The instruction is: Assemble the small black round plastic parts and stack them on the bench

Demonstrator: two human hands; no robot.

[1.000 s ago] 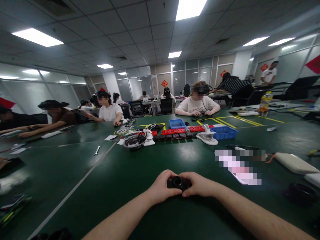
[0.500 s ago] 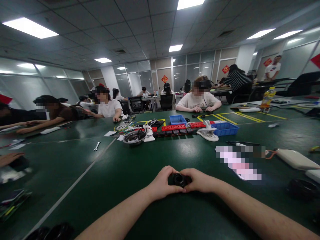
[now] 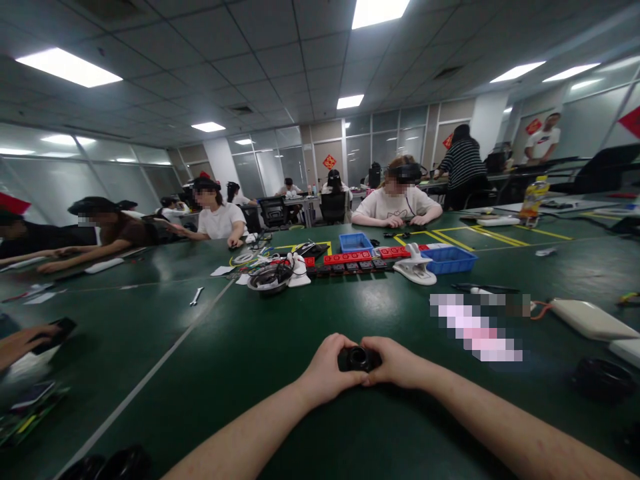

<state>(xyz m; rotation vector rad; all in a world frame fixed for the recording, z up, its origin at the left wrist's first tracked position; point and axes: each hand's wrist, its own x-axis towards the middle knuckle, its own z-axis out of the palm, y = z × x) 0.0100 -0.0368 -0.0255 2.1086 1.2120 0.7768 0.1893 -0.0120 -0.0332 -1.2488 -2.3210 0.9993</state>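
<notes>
A small, glossy black round part (image 3: 358,358) with a hole in its middle is held low over the green table in front of me. My left hand (image 3: 329,368) curves round its left side, fingers above and thumb below. On the other side my right hand (image 3: 399,363) closes in the same way. Both thumbs meet beneath the part. The fingers hide its outer edges, so I cannot tell its full shape.
Black ring-shaped pieces (image 3: 604,380) lie at right and bottom left (image 3: 123,463). Ahead are red blocks (image 3: 347,258), blue bins (image 3: 450,260), a white clamp (image 3: 416,267) and a metal bowl (image 3: 267,279). A wrench (image 3: 197,297) lies left. Another person's hand (image 3: 25,343) holds a dark object.
My hands and the black part stay almost in place. At the left edge, the other person's hand has moved further into view with a dark flat object. The view has shifted slightly.
</notes>
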